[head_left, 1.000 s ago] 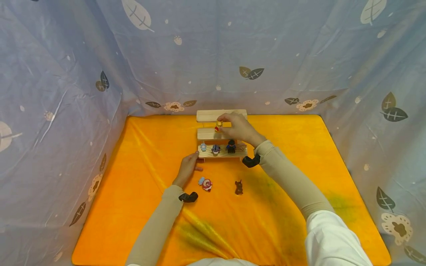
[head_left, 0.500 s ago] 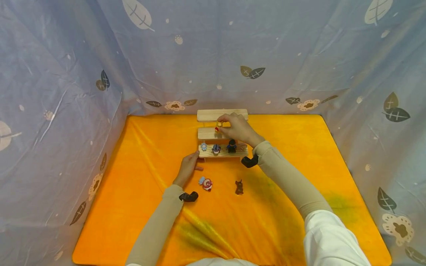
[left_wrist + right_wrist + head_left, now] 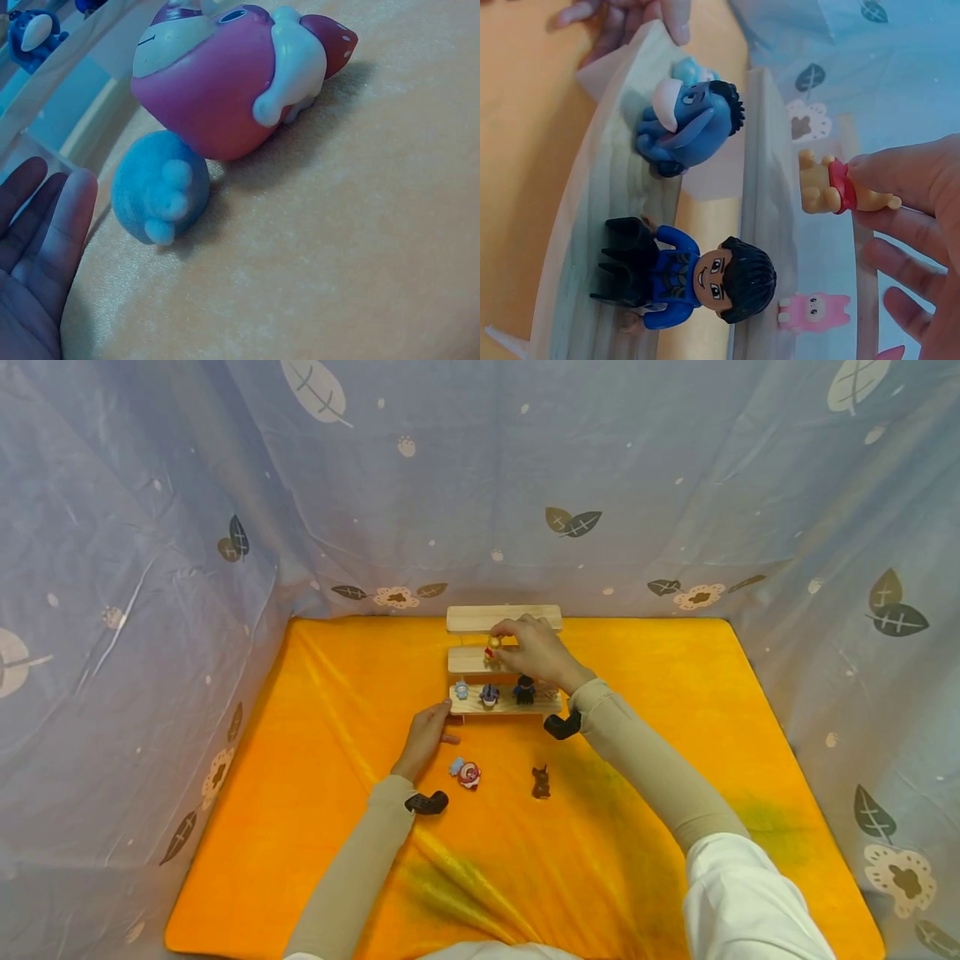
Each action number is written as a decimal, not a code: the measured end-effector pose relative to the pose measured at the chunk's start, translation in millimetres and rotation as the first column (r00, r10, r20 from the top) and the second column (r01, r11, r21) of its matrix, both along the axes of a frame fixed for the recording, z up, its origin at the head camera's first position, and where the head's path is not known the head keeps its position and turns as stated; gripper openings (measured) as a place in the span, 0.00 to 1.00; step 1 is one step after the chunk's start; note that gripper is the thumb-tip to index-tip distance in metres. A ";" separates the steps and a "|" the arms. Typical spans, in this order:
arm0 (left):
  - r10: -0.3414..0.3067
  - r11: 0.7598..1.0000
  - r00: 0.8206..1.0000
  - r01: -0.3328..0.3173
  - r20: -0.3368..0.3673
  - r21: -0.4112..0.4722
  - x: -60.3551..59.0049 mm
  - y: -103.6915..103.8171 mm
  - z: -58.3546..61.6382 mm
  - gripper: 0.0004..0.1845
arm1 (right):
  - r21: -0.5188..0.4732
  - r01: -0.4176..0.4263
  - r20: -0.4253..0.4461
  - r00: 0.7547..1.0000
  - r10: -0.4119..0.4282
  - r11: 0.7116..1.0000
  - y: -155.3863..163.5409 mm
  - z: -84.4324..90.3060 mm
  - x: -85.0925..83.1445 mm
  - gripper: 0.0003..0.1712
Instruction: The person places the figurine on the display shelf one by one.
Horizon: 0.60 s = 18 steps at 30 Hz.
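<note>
My right hand (image 3: pixel 546 650) pinches a small yellow bear figurine in a red shirt (image 3: pixel 841 186) between thumb and fingers. The bear is upright, its feet right at the middle step (image 3: pixel 465 660) of a three-step wooden display stand. My left hand (image 3: pixel 424 737) has its fingers straight, their tips touching the left end of the bottom step (image 3: pixel 506 703). Along that step stand a pale blue figurine (image 3: pixel 461 690), a blue donkey figurine (image 3: pixel 686 127) and a black-haired toy figure in blue (image 3: pixel 697 281). A pink figurine (image 3: pixel 816 311) stands on the middle step, hidden by my hand in the head view.
On the yellow cloth (image 3: pixel 637 860) in front of the stand lie a pink-red figurine with a light blue ball-like part (image 3: pixel 467 773) and a brown figurine (image 3: pixel 541 782). The stand's top step (image 3: pixel 502 617) sits close to the blue leaf-patterned curtain (image 3: pixel 465 485) at the back.
The head view shifts slightly. Both hands stay almost in place, the right still holding the bear figurine at the middle step.
</note>
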State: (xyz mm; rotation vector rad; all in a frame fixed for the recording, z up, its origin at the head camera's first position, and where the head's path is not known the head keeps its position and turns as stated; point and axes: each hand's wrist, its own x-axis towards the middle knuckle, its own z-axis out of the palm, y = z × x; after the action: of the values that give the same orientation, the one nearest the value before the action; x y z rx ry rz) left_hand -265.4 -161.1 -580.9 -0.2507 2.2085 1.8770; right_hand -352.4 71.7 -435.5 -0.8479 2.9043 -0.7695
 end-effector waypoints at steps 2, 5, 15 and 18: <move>-0.002 1.000 1.000 0.002 -0.002 0.001 0.0 0.4 0.6 0.35 | 0.007 -0.002 -0.012 1.000 0.002 1.000 -0.3 -0.9 -0.3 0.21; -0.003 1.000 1.000 0.003 -0.006 0.006 0.5 0.7 0.9 0.34 | 0.021 -0.007 -0.030 1.000 0.007 1.000 -1.1 -2.1 0.0 0.21; 0.001 1.000 1.000 -0.001 -0.001 -0.012 0.1 1.0 -0.3 0.33 | 0.048 0.003 -0.029 1.000 -0.001 0.999 -2.5 -4.1 2.1 0.22; 0.003 1.000 1.000 -0.003 -0.002 -0.011 -0.1 1.2 -0.1 0.33 | 0.044 0.000 -0.035 0.999 0.002 0.999 -2.4 -4.7 2.0 0.22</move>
State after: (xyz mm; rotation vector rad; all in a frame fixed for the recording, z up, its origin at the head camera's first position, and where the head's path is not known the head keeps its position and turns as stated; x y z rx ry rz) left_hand -265.5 -159.9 -580.9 -0.2546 2.2220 1.8678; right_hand -350.5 69.3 -440.2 -0.8673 2.9396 -0.6945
